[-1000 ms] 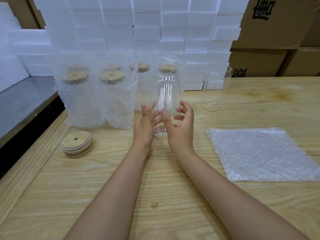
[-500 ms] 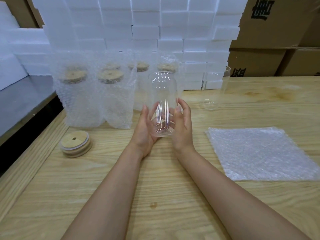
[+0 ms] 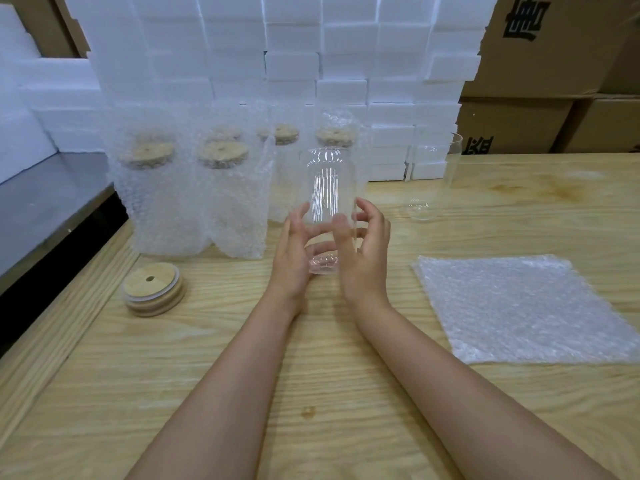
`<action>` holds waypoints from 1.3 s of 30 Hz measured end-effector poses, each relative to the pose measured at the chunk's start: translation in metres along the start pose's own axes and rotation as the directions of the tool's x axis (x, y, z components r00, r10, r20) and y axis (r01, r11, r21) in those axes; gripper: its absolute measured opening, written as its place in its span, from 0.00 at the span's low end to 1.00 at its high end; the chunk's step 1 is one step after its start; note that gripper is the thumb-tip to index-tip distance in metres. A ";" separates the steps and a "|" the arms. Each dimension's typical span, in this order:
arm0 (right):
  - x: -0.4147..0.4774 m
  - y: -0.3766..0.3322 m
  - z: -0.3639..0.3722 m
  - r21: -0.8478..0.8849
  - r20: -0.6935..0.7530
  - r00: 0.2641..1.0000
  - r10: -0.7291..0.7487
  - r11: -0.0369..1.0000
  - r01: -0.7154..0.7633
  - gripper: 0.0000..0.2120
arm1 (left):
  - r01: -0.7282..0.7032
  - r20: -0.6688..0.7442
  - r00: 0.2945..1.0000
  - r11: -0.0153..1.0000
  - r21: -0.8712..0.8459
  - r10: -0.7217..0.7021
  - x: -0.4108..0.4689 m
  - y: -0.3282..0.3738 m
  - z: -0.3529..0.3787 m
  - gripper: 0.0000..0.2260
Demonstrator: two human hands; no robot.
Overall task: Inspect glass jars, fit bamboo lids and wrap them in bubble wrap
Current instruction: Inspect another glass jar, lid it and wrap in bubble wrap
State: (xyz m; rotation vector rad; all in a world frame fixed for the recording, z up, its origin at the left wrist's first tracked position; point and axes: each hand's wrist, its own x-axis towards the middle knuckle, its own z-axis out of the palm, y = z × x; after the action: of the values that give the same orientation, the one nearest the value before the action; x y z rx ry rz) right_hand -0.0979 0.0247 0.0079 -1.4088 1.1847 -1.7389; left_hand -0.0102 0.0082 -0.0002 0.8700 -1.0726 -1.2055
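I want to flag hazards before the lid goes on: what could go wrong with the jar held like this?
1. The left hand and right hand grip the glass jar only near its base; its smooth tall body could slip or tip.
2. The lid stack lies away to the left; fetching one leaves a single hand holding.
3. The bare second jar standing behind on the right might get knocked.
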 end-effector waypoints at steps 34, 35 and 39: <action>0.013 0.004 -0.010 0.149 0.071 0.988 0.138 0.978 -0.148 0.22 | -0.016 0.047 0.999 0.999 -0.050 0.018 -0.001 0.001 -0.001 0.29; 0.012 0.003 -0.010 0.141 0.050 0.992 0.112 0.983 -0.118 0.20 | -0.043 0.018 0.999 0.999 -0.020 0.043 -0.002 0.002 -0.001 0.35; 0.008 -0.001 -0.007 0.078 0.057 0.998 0.022 0.997 -0.027 0.29 | -0.134 -0.024 0.990 0.984 0.118 0.138 -0.003 0.003 0.000 0.46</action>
State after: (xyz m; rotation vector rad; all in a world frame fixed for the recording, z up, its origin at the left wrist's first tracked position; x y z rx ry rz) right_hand -0.1062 0.0203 0.0123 -1.3820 1.0877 -1.6993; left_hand -0.0097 0.0118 0.0024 0.8879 -1.1660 -1.0201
